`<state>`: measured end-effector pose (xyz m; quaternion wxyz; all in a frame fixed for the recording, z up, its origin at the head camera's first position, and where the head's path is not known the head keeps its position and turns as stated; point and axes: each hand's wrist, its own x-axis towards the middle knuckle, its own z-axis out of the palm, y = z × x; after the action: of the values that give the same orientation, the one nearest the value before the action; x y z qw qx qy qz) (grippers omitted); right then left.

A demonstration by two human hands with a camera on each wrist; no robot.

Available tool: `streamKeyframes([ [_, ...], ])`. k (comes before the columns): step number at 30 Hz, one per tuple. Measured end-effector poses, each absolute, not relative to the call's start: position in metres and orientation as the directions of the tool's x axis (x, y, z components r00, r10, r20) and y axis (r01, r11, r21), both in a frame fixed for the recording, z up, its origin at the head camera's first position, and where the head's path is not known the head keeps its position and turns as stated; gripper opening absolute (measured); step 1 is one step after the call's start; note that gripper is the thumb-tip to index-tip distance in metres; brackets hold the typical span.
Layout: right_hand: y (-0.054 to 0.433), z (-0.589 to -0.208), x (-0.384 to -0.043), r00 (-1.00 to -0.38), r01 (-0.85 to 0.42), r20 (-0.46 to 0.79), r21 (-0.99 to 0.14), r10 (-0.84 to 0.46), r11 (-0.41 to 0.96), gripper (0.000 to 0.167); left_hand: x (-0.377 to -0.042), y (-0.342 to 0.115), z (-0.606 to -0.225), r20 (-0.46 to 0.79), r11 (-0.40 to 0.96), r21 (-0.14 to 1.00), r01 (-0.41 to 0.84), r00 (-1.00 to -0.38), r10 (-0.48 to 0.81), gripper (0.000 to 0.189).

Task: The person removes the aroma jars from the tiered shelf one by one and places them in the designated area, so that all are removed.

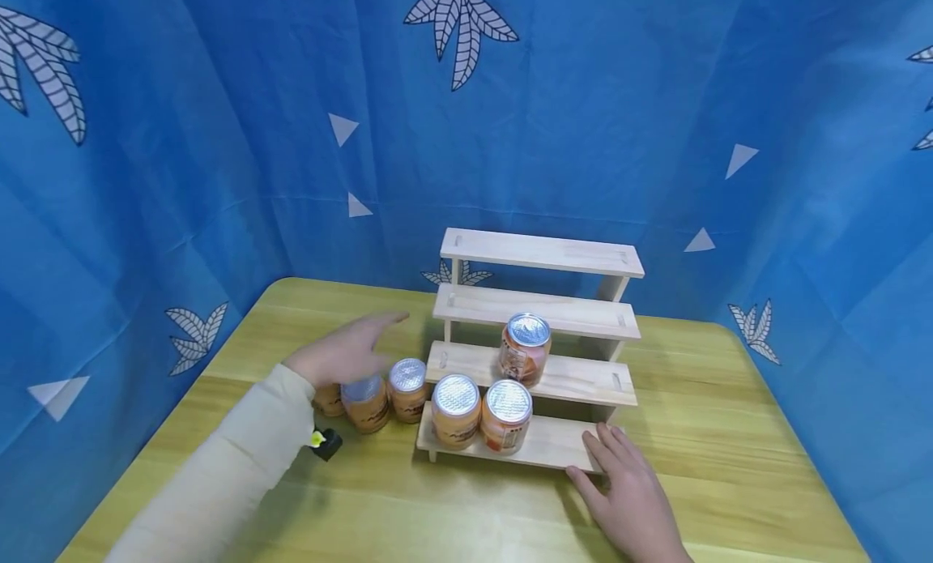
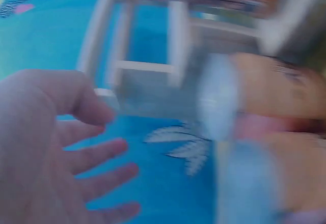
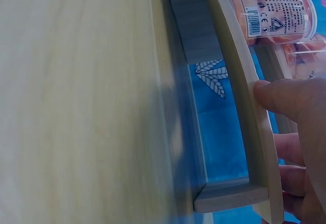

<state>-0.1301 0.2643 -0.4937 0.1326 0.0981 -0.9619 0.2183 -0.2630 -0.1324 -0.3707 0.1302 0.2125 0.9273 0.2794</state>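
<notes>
My left hand (image 1: 342, 352) hovers over a group of orange jars with silver lids at the left, its fingers spread and holding nothing. It partly covers a middle jar (image 1: 370, 413) and a far-left jar (image 1: 330, 401); another jar (image 1: 408, 393) stands beside them. A tiered wooden rack (image 1: 568, 445) carries two jars side by side, a left one (image 1: 456, 413) and a right one (image 1: 506, 417), on its lowest step. One more jar (image 1: 525, 352) sits on the second step. My right hand (image 1: 627, 494) rests on the lowest step's right end, thumb (image 3: 277, 96) against the front edge.
The rack's two upper boards, the top one (image 1: 539, 251) and the one below (image 1: 535, 308), rise behind the jars. A yellow wooden table (image 1: 466, 514) lies underneath. Blue patterned cloth (image 1: 583, 125) surrounds it. The left wrist view is blurred.
</notes>
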Motion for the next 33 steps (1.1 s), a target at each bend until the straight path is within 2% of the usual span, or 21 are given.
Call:
streamKeyframes([
  [3, 0.263, -0.495, -0.131, -0.951, -0.236, 0.283, -0.408, -0.124, 0.882, 0.063, -0.263, -0.119, -0.349, -0.006, 0.709, 0.603, 0.365, -0.887, 0.462, 0.059],
  [7, 0.263, -0.499, -0.131, -0.957, -0.226, 0.264, -0.422, -0.120, 0.878, 0.064, -0.259, -0.076, -0.336, 0.075, 0.681, 0.553, 0.479, -0.843, 0.532, 0.056],
  [11, 0.262, -0.500, -0.131, -0.959, -0.221, 0.258, -0.437, -0.114, 0.872, 0.065, -0.259, -0.030, -0.334, 0.053, 0.683, 0.503, 0.529, -0.808, 0.587, 0.073],
  [16, 0.265, -0.496, -0.130, -0.965, -0.202, 0.239, -0.431, -0.105, 0.879, 0.066, -0.264, 0.006, -0.338, -0.003, 0.695, 0.495, 0.522, -0.799, 0.602, 0.092],
  [20, 0.265, -0.494, -0.130, -0.966, -0.199, 0.234, -0.425, -0.106, 0.883, 0.066, -0.267, 0.018, -0.342, 0.014, 0.690, 0.495, 0.528, -0.799, 0.601, 0.090],
  [27, 0.265, -0.494, -0.131, -0.949, -0.239, 0.291, -0.401, -0.124, 0.885, 0.061, -0.270, 0.024, -0.350, 0.069, 0.709, 0.421, 0.566, -0.799, 0.597, 0.084],
  [33, 0.268, -0.495, -0.129, -0.950, -0.239, 0.286, -0.397, -0.128, 0.886, 0.061, -0.271, 0.022, -0.353, 0.111, 0.666, 0.462, 0.586, -0.783, 0.612, 0.082],
])
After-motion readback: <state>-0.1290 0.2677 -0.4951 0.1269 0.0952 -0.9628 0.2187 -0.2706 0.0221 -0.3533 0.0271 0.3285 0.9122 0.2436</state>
